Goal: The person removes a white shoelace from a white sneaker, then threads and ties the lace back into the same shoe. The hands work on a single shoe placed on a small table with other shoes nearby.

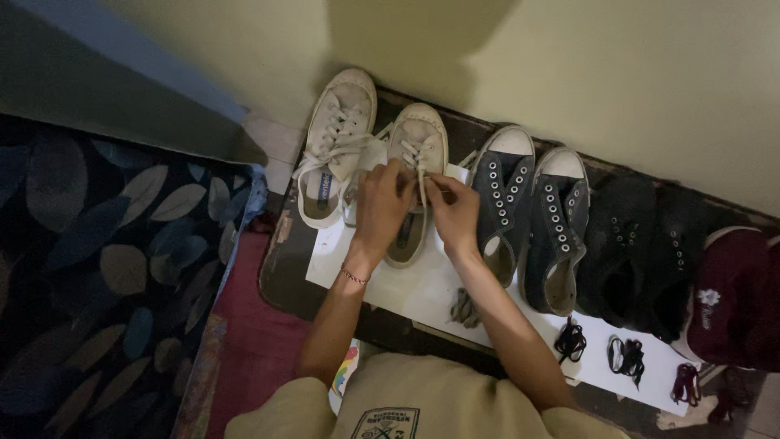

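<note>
Dim indoor light falling from above – head shadow spreading on wall [422, 32], dark shoes [642, 252] at right losing detail, corners murky.

White low-top sneaker [416, 175], toe toward wall, flat on white sheet [422, 289], just right of its laced twin [335, 154]; white lace [422, 183] partly threaded.

My hands [418, 207] are hiding the white shoe's [416, 146] middle laces; the maroon shoe [731, 297] is running off the right edge.
</note>
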